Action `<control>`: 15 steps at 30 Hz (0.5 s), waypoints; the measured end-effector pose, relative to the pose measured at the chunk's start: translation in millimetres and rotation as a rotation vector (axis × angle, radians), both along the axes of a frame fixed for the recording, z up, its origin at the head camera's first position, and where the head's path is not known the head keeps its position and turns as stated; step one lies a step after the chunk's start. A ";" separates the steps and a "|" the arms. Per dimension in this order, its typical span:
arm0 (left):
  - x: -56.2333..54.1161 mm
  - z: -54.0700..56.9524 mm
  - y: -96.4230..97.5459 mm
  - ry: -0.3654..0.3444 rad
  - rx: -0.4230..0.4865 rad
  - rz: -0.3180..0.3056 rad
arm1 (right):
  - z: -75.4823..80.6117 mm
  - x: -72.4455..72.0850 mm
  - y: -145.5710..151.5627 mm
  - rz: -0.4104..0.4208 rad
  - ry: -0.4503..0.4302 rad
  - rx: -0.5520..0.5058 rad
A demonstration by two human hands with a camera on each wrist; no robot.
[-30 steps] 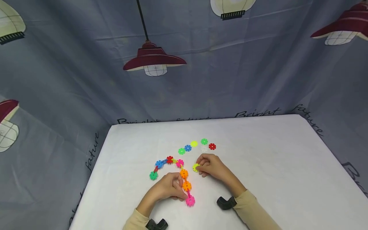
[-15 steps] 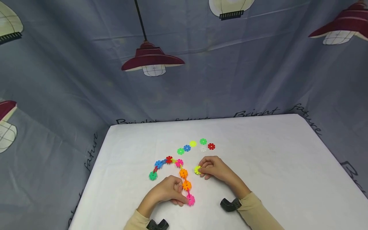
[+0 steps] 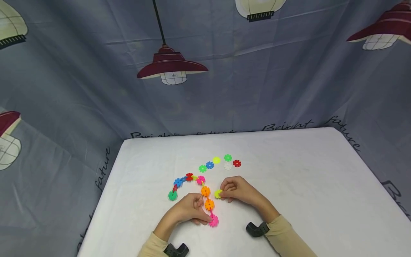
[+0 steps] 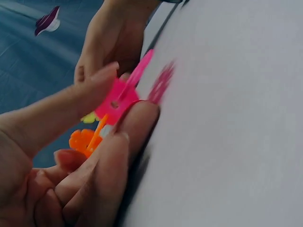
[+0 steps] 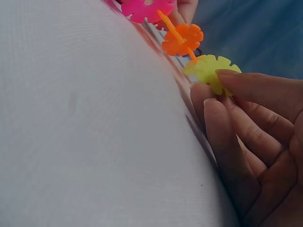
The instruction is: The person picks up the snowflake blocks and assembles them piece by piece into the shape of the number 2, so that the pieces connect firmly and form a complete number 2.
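A curved chain of notched plastic snowflake discs lies on the table, running from a green disc (image 3: 172, 195) past blue, red and orange discs (image 3: 209, 204) to a pink disc (image 3: 213, 221). My left hand (image 3: 188, 208) pinches that pink end disc between thumb and fingers, clear in the left wrist view, where the pink disc (image 4: 116, 104) stands slightly tilted. To the right of the chain, my right hand (image 3: 236, 189) holds a yellow snowflake disc (image 5: 213, 73) between thumb and fingertips. In the head view this yellow disc (image 3: 218, 194) is apart from the chain.
Beyond the hands lie several loose discs: a green disc (image 3: 202, 168), a blue disc (image 3: 209, 165), a yellow disc (image 3: 216, 160), another green disc (image 3: 228, 157), a white disc (image 3: 227, 166) and a red disc (image 3: 237, 163). A grey curtain hangs behind the white table (image 3: 305, 171).
The right hand has come nearer to the body with the yellow disc. The pink end of the chain, still pinched by the left hand, has shifted slightly away from the body.
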State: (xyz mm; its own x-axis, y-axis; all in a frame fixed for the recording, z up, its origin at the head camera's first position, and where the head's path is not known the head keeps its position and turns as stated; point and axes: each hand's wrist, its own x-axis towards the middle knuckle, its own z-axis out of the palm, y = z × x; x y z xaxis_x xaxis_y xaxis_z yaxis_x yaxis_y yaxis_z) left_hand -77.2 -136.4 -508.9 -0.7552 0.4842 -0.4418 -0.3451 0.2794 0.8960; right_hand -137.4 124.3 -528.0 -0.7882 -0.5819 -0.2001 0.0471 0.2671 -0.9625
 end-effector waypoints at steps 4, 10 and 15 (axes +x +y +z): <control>-1.4 -0.7 1.1 0.034 0.031 0.001 | -0.6 -0.4 -0.1 0.018 0.002 -0.009; -10.4 2.3 -18.3 0.059 0.025 0.032 | -1.2 3.2 -8.5 0.045 0.062 -0.002; -16.3 2.4 -30.3 0.033 0.017 0.032 | -1.2 7.1 -21.8 0.059 0.164 0.041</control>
